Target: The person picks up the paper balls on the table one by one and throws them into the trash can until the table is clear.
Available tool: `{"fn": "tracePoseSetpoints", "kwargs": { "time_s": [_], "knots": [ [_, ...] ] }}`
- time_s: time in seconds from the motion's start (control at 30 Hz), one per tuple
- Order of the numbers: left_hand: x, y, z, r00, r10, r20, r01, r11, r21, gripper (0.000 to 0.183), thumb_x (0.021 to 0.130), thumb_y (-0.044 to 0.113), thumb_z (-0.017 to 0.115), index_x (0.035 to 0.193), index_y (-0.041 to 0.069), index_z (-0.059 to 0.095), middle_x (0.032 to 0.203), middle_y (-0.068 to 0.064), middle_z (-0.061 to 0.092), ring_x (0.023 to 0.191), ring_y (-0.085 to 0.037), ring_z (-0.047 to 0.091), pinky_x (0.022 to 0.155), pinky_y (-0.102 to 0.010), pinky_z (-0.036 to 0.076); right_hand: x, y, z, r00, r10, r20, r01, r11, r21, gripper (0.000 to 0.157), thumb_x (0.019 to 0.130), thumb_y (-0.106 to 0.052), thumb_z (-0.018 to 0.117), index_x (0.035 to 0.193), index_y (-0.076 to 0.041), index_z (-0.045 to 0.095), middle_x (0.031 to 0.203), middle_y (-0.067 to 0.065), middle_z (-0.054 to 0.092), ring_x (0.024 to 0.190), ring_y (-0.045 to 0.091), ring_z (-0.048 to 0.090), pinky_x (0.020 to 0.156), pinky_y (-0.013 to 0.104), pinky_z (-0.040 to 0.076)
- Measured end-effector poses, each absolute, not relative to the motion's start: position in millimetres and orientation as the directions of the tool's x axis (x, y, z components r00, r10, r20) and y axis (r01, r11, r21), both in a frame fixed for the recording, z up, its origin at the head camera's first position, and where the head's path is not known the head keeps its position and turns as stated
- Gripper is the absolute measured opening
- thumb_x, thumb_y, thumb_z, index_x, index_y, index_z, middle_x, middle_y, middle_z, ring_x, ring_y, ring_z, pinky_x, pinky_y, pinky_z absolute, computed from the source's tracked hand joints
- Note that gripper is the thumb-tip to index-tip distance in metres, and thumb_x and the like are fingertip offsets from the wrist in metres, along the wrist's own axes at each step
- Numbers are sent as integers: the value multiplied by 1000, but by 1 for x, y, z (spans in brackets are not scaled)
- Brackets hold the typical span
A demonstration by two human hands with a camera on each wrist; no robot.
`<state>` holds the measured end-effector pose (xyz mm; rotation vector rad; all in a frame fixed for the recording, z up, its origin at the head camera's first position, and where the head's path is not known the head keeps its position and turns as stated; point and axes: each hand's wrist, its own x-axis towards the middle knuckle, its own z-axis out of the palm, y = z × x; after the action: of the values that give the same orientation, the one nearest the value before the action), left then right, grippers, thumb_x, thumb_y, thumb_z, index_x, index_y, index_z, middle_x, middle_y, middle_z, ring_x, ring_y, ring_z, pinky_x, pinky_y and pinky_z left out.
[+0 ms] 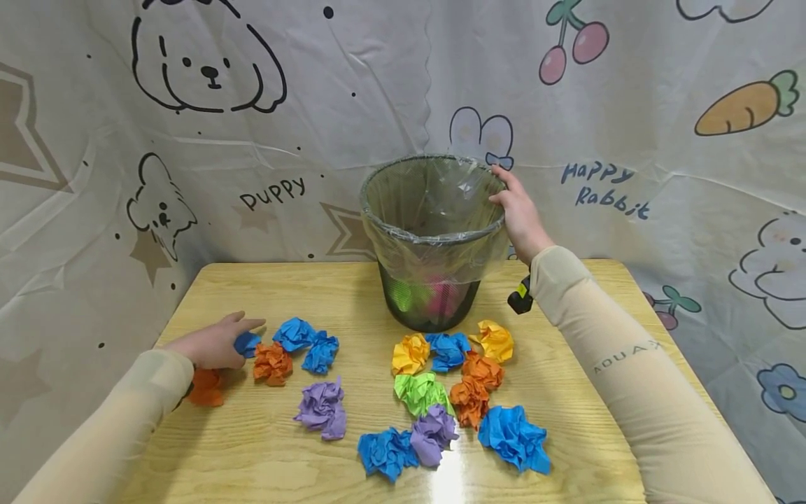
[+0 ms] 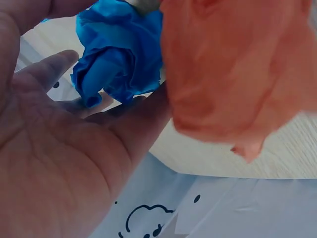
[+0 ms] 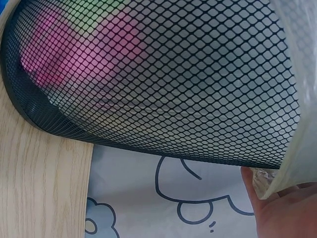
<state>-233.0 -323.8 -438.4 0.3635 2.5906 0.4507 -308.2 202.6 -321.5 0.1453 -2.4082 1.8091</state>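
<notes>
My left hand (image 1: 210,341) is low at the left of the wooden table, around a blue crumpled paper ball (image 1: 248,344). In the left wrist view this blue ball (image 2: 119,54) sits between the thumb and the extended fingers, with a gap before the palm. An orange paper ball (image 2: 237,69) looms close to that camera. My right hand (image 1: 521,217) grips the right rim of a black mesh bin (image 1: 431,318) over its clear plastic liner (image 1: 428,259). Pink and green paper (image 3: 79,59) shows through the mesh. The right fingertips are partly hidden by the liner.
Beside the left hand lie two blue balls (image 1: 294,334), an orange ball (image 1: 273,364) and a purple ball (image 1: 322,409). Several more balls, yellow, blue, orange, green (image 1: 422,393) and purple, lie in front of the bin. A printed cloth (image 1: 315,133) hangs behind the table (image 1: 252,455).
</notes>
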Motion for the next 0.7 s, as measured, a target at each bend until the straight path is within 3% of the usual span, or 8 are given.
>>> {"fn": "tracePoseSetpoints", "kwargs": {
  "time_s": [0.17,0.27,0.47,0.7],
  "knots": [
    [-234,-322,-443,-851,334,-405,207,922,326,84,77,-1,73,154,1,42,156,-44,12,134,-66,31,80,-50,49,-308,203,-321,-987,-3,163,-157,282,-947,64,101,-12,37,164,-24,28,170,-7,13,155,17,9,123,43,13],
    [-234,-320,-446,-853,342,-394,229,924,305,78,77,-2,74,150,1,48,154,-45,18,133,-65,33,88,-57,48,-309,203,-322,-987,-2,160,-154,282,-947,64,102,-12,37,164,-24,28,170,-7,14,155,17,10,123,43,13],
    [-233,-317,-451,-854,368,-368,281,921,268,67,79,-3,75,143,-1,56,147,-44,34,129,-61,43,91,-57,49,-307,202,-321,-988,-1,156,-150,280,-948,64,101,-12,38,164,-24,28,170,-6,14,154,18,11,123,43,14],
    [-232,-317,-452,-862,418,-287,367,905,217,53,82,0,79,134,-2,64,127,-31,58,115,-49,58,94,-60,49,-308,202,-321,-987,4,163,-156,276,-949,65,101,-11,37,164,-23,29,170,-5,15,154,17,11,123,42,14]
  ]
}}
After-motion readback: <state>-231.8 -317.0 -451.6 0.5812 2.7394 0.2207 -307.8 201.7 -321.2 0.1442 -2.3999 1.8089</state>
